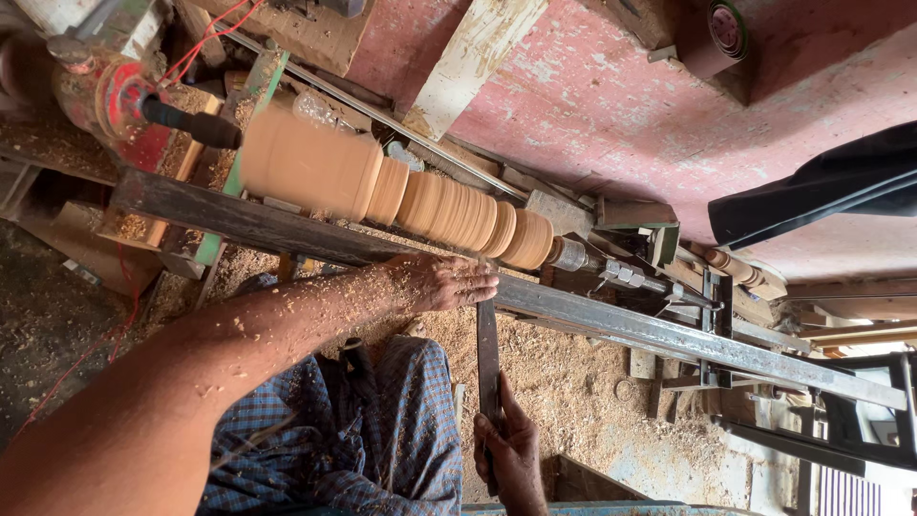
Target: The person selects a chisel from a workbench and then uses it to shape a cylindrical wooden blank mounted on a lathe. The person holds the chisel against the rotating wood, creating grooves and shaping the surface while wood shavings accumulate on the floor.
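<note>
You have one view only, from the camera on your head. It looks steeply down and forward, tilted, so the lathe rail (573, 311) runs slantwise from far left to near right. It sits close: your left forearm fills the near left, and the sawdust floor (564, 382) lies below.

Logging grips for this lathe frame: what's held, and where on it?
A long flat chisel: right hand grips its lower handle end; left hand presses its blade end onto the steel rest bar.
</note>
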